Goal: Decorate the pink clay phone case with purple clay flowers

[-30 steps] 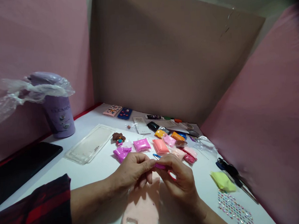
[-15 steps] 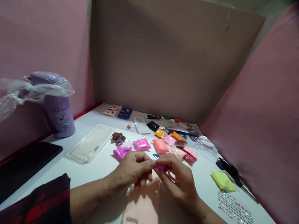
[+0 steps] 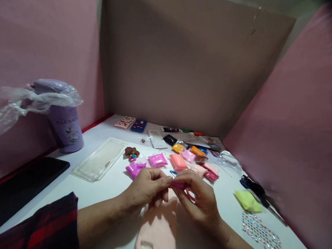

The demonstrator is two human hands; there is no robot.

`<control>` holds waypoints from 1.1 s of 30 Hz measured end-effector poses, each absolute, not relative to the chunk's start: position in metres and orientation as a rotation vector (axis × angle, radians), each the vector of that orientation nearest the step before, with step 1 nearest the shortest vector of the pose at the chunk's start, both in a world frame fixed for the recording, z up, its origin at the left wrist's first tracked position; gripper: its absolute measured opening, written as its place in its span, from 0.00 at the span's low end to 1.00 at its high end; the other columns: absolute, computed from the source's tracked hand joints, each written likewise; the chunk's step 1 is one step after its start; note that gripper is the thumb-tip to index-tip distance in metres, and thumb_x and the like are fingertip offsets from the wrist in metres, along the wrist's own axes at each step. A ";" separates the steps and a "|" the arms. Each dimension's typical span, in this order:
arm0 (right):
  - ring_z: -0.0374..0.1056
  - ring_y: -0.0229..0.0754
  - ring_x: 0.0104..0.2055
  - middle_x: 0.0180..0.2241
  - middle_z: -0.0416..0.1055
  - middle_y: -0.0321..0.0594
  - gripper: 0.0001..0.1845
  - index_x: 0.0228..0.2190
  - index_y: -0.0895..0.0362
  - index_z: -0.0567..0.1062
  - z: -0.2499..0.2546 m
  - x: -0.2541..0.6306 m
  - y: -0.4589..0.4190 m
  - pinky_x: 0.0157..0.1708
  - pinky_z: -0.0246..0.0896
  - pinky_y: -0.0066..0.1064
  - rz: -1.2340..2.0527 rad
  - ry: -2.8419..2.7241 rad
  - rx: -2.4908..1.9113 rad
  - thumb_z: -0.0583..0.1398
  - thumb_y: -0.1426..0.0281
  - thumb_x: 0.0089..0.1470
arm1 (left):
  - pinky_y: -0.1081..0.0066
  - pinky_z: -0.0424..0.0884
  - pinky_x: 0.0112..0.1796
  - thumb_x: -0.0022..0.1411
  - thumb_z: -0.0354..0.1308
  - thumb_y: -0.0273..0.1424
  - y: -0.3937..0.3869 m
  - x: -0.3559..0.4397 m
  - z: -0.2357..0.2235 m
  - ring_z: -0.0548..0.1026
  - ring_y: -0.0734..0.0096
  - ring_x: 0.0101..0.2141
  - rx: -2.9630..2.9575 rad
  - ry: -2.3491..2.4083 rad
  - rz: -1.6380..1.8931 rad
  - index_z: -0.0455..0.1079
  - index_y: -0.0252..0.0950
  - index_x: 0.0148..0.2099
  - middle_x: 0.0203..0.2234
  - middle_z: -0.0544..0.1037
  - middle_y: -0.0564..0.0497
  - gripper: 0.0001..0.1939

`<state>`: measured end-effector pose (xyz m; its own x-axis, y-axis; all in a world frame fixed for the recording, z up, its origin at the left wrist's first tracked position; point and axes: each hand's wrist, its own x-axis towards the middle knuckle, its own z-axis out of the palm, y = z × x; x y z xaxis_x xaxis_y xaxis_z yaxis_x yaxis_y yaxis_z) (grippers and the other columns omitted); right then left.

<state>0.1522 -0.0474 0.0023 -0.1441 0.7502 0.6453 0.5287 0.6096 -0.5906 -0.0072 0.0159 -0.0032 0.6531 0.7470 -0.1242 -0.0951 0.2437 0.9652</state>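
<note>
My left hand (image 3: pixel 150 186) and my right hand (image 3: pixel 198 197) meet above a pale pink clay-covered phone case (image 3: pixel 157 232), which lies flat on the table. Thumb and forefinger of each are pinched at a small piece of magenta clay (image 3: pixel 178 184), mostly covered by the right fingers. A curved red piece (image 3: pixel 190 194) shows by my right palm, and a blue-tipped item (image 3: pixel 173 173) sticks out just beyond the fingers; whether they belong together I cannot tell. Past the hands lie an opened purple clay packet (image 3: pixel 135 171), a magenta packet (image 3: pixel 158 161) and a coral packet (image 3: pixel 178 162).
At left stand a purple tumbler (image 3: pixel 67 126) wrapped in plastic, a black phone (image 3: pixel 30 187) and a clear case (image 3: pixel 101 159). Brown clay (image 3: pixel 132 152) sits mid-table. To the right are a yellow packet (image 3: pixel 247 201), scissors-like dark tools (image 3: pixel 258 194) and a gem sheet (image 3: pixel 260 231).
Both hands stay almost in place, fingers shifting slightly around the magenta clay. Nothing else on the table has visibly moved.
</note>
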 end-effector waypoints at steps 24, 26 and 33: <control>0.66 0.41 0.30 0.30 0.69 0.41 0.04 0.35 0.57 0.71 -0.003 0.154 -0.044 0.28 0.64 0.32 0.235 -1.820 -1.083 0.57 0.74 0.55 | 0.82 0.52 0.10 0.48 0.64 0.41 0.013 -0.006 0.002 0.60 0.83 0.09 1.185 0.684 0.652 0.66 0.33 0.26 0.12 0.72 0.55 0.16; 0.66 0.41 0.30 0.30 0.69 0.41 0.05 0.35 0.57 0.71 -0.004 0.154 -0.043 0.28 0.64 0.32 0.235 -1.824 -1.081 0.57 0.75 0.55 | 0.82 0.53 0.10 0.48 0.64 0.40 0.013 -0.006 0.003 0.60 0.83 0.09 1.195 0.677 0.655 0.66 0.33 0.26 0.12 0.71 0.55 0.15; 0.66 0.41 0.29 0.29 0.70 0.40 0.05 0.36 0.56 0.72 -0.007 0.155 -0.040 0.27 0.62 0.31 0.211 -1.845 -1.030 0.57 0.73 0.55 | 0.81 0.53 0.10 0.49 0.62 0.39 0.013 -0.005 0.006 0.59 0.84 0.09 1.260 0.667 0.650 0.65 0.33 0.25 0.12 0.70 0.56 0.14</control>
